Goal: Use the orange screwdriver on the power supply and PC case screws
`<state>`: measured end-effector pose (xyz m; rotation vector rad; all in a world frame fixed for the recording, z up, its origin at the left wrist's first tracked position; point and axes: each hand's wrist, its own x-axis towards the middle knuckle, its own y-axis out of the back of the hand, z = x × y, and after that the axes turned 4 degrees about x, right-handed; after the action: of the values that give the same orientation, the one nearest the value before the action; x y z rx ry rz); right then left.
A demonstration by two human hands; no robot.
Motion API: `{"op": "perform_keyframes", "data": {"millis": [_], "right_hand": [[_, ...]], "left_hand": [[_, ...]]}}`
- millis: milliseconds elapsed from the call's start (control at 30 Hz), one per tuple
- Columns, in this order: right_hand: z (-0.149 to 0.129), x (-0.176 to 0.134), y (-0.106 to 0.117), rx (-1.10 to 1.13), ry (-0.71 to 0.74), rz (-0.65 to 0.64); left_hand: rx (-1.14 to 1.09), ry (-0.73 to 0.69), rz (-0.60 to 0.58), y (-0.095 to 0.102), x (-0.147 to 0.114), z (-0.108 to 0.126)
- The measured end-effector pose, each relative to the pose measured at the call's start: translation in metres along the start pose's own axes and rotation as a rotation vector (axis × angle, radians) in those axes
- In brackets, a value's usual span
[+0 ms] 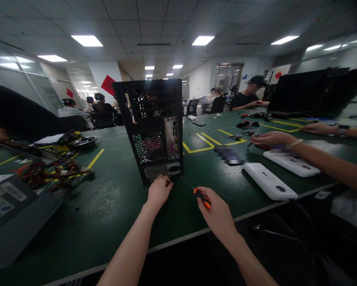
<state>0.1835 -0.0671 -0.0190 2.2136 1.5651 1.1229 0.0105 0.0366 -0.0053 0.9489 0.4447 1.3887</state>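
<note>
A black computer case [163, 131] stands upright on the green table, its back panel with ports, vent mesh and power supply turned toward me. My left hand [158, 191] rests at the bottom of that panel, fingers curled in against the power supply [157, 171]; what they pinch, if anything, is hidden. An orange and black screwdriver [202, 198] is gripped in my right hand [216, 210]. Its thin shaft points up and left, with the tip at the lower right corner of the case, where contact is hard to make out.
Left on the table [107, 222] lie a grey metal box with labels [5, 202] and tangled cables [53, 171]. To the right are white devices [269, 180], a blurred-out phone [229, 155] and a co-worker's hand [270, 140]. Yellow tape [199, 149] marks the tabletop.
</note>
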Motion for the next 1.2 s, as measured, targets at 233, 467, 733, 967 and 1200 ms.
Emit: {"op": "perform_keyframes", "data": {"millis": [233, 467, 733, 967, 1200], "right_hand": [[-0.005, -0.006, 0.002, 0.113, 0.0, 0.005], [-0.004, -0.006, 0.002, 0.111, -0.016, -0.001], [-0.006, -0.008, 0.002, 0.183, -0.039, -0.007], [-0.014, -0.01, 0.007, 0.333, -0.075, -0.028], [-0.014, -0.012, 0.008, 0.359, -0.06, -0.035]], "left_hand": [[-0.106, -0.11, -0.061, -0.003, 0.005, -0.003], [-0.028, -0.09, -0.071, -0.003, 0.003, -0.003], [-0.297, 0.021, -0.097, -0.005, 0.006, -0.003], [-0.993, 0.168, -0.263, 0.003, 0.007, 0.002], [-1.136, 0.205, -0.323, 0.01, 0.004, 0.005]]}}
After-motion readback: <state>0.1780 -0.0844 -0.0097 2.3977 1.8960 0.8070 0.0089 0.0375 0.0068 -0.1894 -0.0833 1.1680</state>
